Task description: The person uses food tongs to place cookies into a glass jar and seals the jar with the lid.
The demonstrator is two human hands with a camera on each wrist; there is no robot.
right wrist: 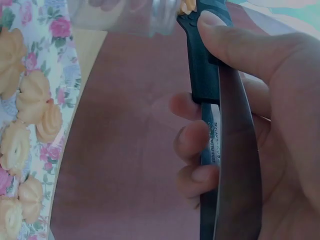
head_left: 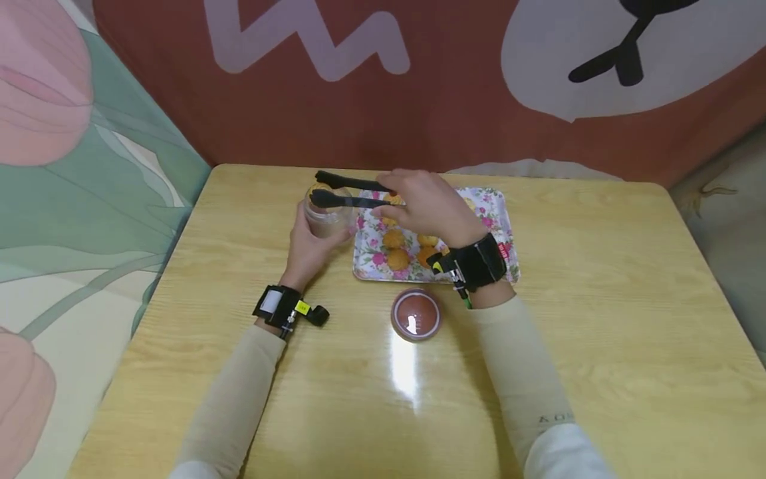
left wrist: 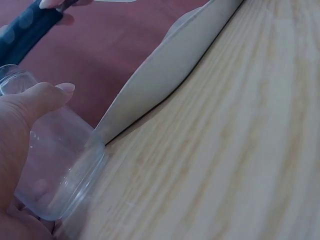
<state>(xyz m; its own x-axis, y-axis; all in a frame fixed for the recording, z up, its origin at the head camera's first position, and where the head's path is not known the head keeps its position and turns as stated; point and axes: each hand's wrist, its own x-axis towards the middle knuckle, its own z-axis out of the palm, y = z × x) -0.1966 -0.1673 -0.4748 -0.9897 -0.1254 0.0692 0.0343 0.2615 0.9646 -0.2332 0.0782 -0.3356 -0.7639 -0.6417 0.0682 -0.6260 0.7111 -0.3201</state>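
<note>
My left hand grips a clear jar by its side, near the far edge of the table. In the left wrist view the jar leans, and the part that shows has nothing in it. With its thumb and fingers my right hand holds black-tipped tongs over the jar's mouth. A golden cookie shows at the tong tips in the right wrist view, mostly hidden by them. Under my right hand lies a flower-patterned tray bearing several cookies, some covered by the hand.
A round reddish-brown lid lies on the wooden table, in front of the tray. Behind the table's far edge hangs a red-brown patterned cloth. A floral cloth hangs along the left side.
</note>
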